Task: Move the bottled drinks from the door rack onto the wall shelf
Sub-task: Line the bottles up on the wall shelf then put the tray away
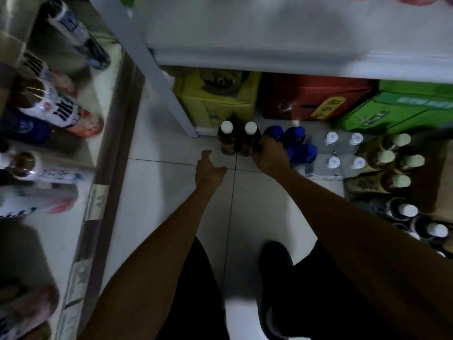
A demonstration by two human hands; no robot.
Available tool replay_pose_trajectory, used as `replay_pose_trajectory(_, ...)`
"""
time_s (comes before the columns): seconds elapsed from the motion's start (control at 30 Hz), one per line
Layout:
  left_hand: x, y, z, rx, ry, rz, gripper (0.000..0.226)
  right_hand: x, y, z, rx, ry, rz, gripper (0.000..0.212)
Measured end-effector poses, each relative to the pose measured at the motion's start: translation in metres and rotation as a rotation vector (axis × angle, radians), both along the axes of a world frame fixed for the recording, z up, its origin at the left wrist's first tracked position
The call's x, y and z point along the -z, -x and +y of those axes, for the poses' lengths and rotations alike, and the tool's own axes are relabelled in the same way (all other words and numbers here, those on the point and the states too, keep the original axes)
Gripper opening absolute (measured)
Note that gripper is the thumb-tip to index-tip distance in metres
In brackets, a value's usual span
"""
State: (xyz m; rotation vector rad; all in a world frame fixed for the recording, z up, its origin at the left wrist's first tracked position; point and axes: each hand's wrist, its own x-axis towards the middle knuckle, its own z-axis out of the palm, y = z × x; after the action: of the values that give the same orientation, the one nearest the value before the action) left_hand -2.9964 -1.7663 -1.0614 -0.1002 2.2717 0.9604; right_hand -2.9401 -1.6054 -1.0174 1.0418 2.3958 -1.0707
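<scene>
Brown bottled drinks [227,143] upright on tiled floor [169,192], left grip [208,168] open just beside them, right grip [269,156] curled against the right-hand bottle, hold unclear, blue-capped bottles [297,136] touching behind.

The right hand [269,155] hides its own fingertips against the brown bottle [250,141], so its grip cannot be told. Bottles [17,130] at the left edge are cut off, labels blurred; the white shelf [269,33] covers the far parts of the cartons [313,99].

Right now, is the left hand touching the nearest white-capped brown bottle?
Apart. The head view shows bare floor tile between the left hand and the white-capped brown bottle.
</scene>
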Motion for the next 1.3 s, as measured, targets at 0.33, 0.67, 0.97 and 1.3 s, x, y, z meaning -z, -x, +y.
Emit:
replay_pose_trajectory(0.33, 0.042, 0.054, 0.064, -0.073, -0.186, 0.119, 0.075, 0.006, 0.022, 0.042, -0.168, 0.018, 0.001, 0.049)
replay_pose_trajectory(0.67, -0.004, 0.066, 0.038, -0.121, -0.239, 0.12, 0.075, 0.008, 0.027, 0.038, -0.129, 0.088, -0.087, 0.047)
replay_pose_trajectory(0.97, -0.088, 0.045, -0.02, -0.359, -0.739, 0.127, 0.064, 0.034, 0.056, 0.022, 0.004, 0.135, -0.014, 0.071)
replay_pose_trajectory(1.3, -0.115, 0.039, -0.044, -0.592, -0.947, -0.053, 0.043, 0.057, 0.07, 0.018, 0.16, 0.266, -0.021, 0.068)
